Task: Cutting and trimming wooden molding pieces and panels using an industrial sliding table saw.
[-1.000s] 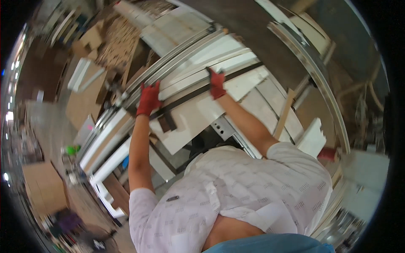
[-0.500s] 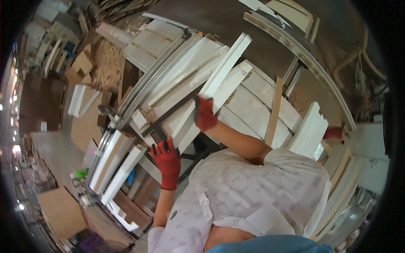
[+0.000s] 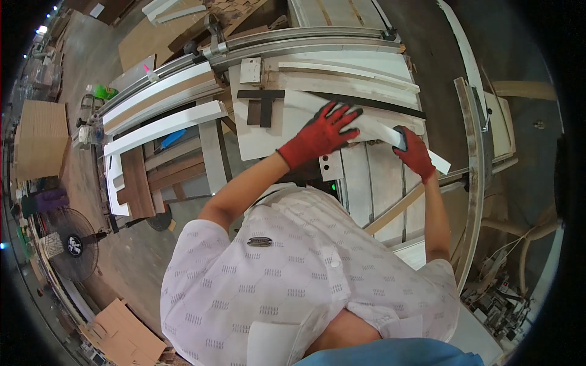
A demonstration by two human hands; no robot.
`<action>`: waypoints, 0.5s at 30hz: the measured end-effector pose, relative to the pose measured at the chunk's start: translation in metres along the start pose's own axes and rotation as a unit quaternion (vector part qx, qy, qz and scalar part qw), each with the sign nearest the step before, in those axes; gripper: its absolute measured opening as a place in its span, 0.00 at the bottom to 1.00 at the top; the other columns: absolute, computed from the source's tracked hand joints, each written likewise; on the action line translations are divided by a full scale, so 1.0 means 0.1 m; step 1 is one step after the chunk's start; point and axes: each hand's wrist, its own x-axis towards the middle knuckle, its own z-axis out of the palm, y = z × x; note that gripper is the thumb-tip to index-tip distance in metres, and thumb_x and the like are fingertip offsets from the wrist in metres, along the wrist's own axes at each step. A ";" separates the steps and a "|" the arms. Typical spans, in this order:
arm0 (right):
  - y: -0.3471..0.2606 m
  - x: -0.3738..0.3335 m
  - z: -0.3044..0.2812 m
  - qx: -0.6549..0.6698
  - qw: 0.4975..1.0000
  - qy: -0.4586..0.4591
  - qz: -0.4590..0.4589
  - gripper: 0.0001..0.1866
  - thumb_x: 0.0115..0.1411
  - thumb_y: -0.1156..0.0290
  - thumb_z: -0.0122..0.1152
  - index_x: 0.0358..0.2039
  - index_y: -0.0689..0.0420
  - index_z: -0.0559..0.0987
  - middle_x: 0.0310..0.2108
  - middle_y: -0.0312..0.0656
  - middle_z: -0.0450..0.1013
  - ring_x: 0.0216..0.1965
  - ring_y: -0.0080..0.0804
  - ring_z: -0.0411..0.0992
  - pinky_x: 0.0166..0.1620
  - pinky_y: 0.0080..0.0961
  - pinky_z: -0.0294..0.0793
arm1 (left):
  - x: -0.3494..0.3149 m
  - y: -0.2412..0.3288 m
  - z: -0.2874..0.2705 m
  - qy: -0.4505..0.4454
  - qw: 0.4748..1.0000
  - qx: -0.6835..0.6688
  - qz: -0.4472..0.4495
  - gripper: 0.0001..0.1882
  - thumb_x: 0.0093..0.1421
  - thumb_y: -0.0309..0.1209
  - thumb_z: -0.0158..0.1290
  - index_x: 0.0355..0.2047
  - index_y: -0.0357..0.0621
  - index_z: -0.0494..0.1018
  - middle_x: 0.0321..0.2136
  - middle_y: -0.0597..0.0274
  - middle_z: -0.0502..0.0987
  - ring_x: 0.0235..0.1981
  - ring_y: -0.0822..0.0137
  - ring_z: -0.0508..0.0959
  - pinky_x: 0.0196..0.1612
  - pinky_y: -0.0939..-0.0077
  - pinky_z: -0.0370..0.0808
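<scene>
Gloved left hand (image 3: 321, 134) is being held out, fingers (image 3: 333, 116) being spread; gloved right hand (image 3: 415, 154) is being held curled.

Metal rails (image 3: 317, 38) and wood scraps (image 3: 238, 13) show a woodworking workshop.

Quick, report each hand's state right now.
Left hand: open, spread at the white strip; whether it touches cannot be told.
Right hand: closed, holding the white strip.

Grey worktable (image 3: 358, 183), tan strip (image 3: 395, 211) across (slantwise)
</scene>
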 end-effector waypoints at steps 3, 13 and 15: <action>0.21 0.19 0.14 -0.025 0.997 -0.051 -0.056 0.33 0.50 0.69 0.67 0.57 0.58 0.67 0.51 0.52 0.71 0.50 0.54 0.70 0.54 0.39 0.70 | -0.06 -0.29 0.33 -0.035 0.998 -0.010 -0.045 0.27 0.52 0.41 0.62 0.54 0.62 0.73 0.61 0.49 0.62 0.63 0.44 0.61 0.66 0.44 0.54; 0.40 0.85 0.52 -0.213 0.969 -0.013 -0.126 0.39 0.47 0.59 0.71 0.61 0.48 0.67 0.60 0.52 0.62 0.61 0.56 0.58 0.64 0.48 0.58 | -0.28 -0.76 0.65 -0.018 0.998 -0.002 -0.057 0.25 0.52 0.37 0.62 0.52 0.59 0.73 0.61 0.56 0.65 0.59 0.51 0.65 0.61 0.50 0.62; 0.27 0.81 0.44 -0.288 0.953 -0.001 -0.095 0.40 0.47 0.58 0.72 0.61 0.47 0.67 0.58 0.51 0.62 0.61 0.52 0.57 0.63 0.50 0.55 | -0.21 -0.73 0.58 0.036 0.995 0.049 -0.083 0.22 0.53 0.37 0.61 0.50 0.59 0.75 0.61 0.53 0.64 0.58 0.48 0.65 0.61 0.49 0.62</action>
